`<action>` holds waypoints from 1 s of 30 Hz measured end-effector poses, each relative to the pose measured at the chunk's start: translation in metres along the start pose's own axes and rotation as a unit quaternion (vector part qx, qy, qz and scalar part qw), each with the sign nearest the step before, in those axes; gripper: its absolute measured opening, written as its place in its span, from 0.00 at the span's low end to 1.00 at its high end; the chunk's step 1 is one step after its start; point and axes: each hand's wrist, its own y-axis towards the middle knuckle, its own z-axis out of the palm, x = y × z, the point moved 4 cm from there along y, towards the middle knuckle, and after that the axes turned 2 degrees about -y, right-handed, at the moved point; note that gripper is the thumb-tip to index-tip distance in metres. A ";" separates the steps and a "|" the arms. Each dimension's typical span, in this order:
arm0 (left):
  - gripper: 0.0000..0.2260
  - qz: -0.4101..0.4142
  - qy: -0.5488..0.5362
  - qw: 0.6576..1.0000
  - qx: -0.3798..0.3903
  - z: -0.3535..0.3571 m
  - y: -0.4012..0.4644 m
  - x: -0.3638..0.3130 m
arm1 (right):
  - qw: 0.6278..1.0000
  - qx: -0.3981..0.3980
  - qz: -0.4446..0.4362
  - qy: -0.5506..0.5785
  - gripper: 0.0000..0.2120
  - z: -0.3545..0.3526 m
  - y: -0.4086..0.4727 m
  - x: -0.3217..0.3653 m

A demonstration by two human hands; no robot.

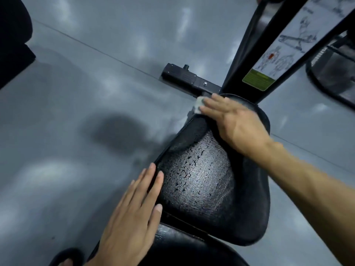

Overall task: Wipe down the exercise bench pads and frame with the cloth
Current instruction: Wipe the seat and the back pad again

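Observation:
A black bench seat pad (203,181) with a cracked, worn surface fills the lower middle. My right hand (234,121) lies flat on the pad's far end, fingers straight, pressing a small pale cloth (198,105) whose corner shows past my fingertips. My left hand (134,208) rests flat with straight fingers on the pad's left edge. A second black pad (188,250) lies nearer me at the bottom. The black frame foot (184,77) sits on the floor beyond the cloth.
A black upright post with an exercise instruction sticker (284,45) rises at the upper right. Grey glossy floor (76,112) spreads to the left. Dark equipment (13,35) stands at the top left, and another machine base (330,73) at the right edge.

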 end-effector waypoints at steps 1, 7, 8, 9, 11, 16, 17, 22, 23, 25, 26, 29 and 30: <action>0.28 -0.002 -0.003 1.000 -0.002 0.001 0.000 0.001 | 0.998 0.008 0.058 0.008 0.25 -0.005 0.012 -0.015; 0.28 -0.018 -0.009 1.000 0.011 0.003 0.003 0.002 | 0.995 -0.004 0.101 0.024 0.26 0.003 -0.009 0.033; 0.28 -0.020 -0.010 1.000 0.014 0.002 0.004 0.001 | 0.997 0.004 0.072 0.037 0.27 0.008 -0.024 0.053; 0.28 -0.023 -0.015 0.999 0.018 0.001 0.004 0.000 | 0.998 0.015 0.044 0.050 0.29 0.012 -0.040 0.071; 0.27 -0.033 -0.032 0.999 0.018 -0.003 0.006 -0.002 | 0.998 0.040 0.005 0.054 0.31 0.017 -0.065 0.096; 0.25 -0.002 -0.036 0.999 0.026 -0.009 0.042 -0.012 | 0.997 0.059 -0.036 0.034 0.30 0.013 -0.081 0.090; 0.25 0.006 -0.032 0.999 0.027 -0.009 0.055 -0.015 | 0.998 0.056 -0.033 0.023 0.30 0.011 -0.074 0.078; 0.25 0.018 -0.004 0.999 0.045 -0.001 0.094 -0.029 | 0.992 0.044 0.116 0.030 0.29 0.000 0.003 -0.009; 0.25 0.017 0.001 0.999 0.051 0.001 0.093 -0.028 | 0.982 0.034 0.178 0.059 0.28 -0.002 0.013 -0.026; 0.26 0.017 0.007 0.998 0.055 0.004 0.091 -0.026 | 0.950 -0.004 0.292 0.108 0.25 -0.003 0.019 -0.053; 0.27 0.017 0.010 0.998 0.055 0.005 0.090 -0.026 | 0.938 -0.017 0.321 0.126 0.24 -0.004 0.017 -0.058; 0.27 0.011 0.012 0.999 0.048 0.007 0.091 -0.026 | 0.956 -0.050 0.262 0.122 0.32 -0.003 -0.002 -0.035; 0.27 0.012 0.009 0.999 0.045 0.007 0.091 -0.027 | 0.963 -0.054 0.234 0.122 0.36 -0.003 -0.014 -0.021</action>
